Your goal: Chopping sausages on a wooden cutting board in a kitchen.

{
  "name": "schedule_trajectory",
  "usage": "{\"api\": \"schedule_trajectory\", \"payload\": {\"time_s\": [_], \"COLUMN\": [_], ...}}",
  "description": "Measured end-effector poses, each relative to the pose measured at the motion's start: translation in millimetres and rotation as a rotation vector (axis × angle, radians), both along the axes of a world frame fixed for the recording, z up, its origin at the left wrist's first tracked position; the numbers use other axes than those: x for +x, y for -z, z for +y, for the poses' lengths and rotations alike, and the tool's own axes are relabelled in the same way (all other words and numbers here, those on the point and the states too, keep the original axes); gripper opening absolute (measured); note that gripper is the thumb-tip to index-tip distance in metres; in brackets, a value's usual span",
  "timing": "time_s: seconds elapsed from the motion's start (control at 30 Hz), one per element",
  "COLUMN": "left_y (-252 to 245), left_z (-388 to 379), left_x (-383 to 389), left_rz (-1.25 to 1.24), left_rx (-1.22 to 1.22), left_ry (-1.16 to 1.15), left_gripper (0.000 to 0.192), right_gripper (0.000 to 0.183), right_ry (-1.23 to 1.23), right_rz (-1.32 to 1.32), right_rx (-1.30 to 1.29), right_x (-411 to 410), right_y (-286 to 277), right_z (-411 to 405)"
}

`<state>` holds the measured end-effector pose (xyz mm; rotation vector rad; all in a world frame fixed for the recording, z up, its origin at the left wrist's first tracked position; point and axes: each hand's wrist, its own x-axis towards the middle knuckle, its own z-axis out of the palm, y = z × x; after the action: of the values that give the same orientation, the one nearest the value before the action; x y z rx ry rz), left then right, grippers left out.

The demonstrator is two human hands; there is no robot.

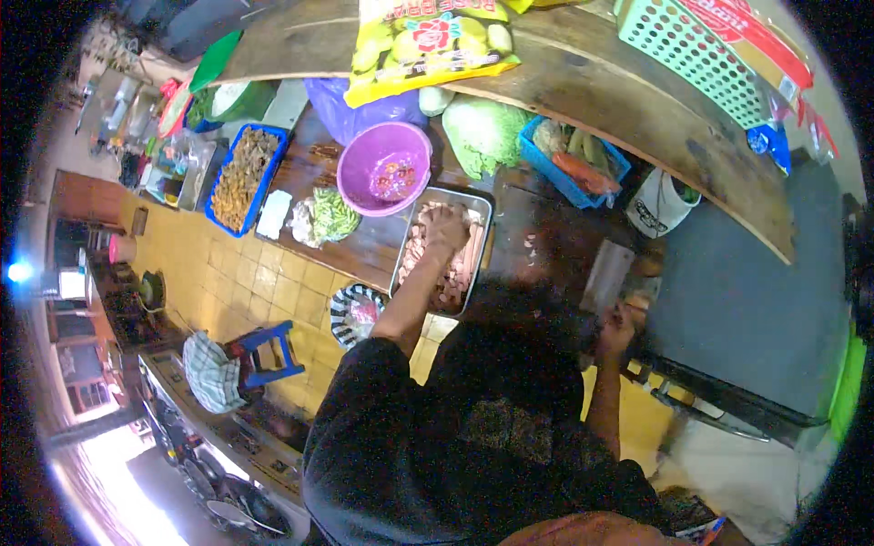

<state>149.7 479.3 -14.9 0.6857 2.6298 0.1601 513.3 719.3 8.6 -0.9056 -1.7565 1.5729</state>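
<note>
My left hand (445,228) reaches into a rectangular metal tray (466,310), resting on pieces of cut sausage (454,290). Whole sausages (471,252) lie along the tray's right side. My fingertips are partly hidden, so I cannot tell whether they grasp any pieces. At the right, my right hand (616,331) is closed around the handle end of a broad-bladed cleaver (608,273); this area is blurred. The blade lies over the dark wooden table (546,211), where a few small scraps (529,242) lie to its left.
Beyond the tray stand a purple bucket (348,160), bagged green vegetables (334,215), a cabbage (481,133) and a blue vegetable basket (567,174). A wooden shelf (580,75) overhangs the table's back. A blue tray (225,222) of food sits left. A person (212,372) is at lower left.
</note>
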Motion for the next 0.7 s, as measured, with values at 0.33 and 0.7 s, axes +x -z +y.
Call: {"api": "schedule_trajectory", "payload": {"time_s": [0.33,0.7], "left_y": [-1,28], "left_z": [6,-7], "left_x": [-35,-57], "left_rz": [-0.403,-0.31], "left_rx": [-0.035,0.053], "left_ry": [0.175,0.3], "left_gripper": [0.071,0.069], "right_gripper": [0.039,0.047], "right_ry": [0.33,0.286], "right_rz": [-0.478,-0.161], "right_rx": [0.105,-0.35], "right_x": [81,33], "right_y": [75,67], "right_z": [23,4]}}
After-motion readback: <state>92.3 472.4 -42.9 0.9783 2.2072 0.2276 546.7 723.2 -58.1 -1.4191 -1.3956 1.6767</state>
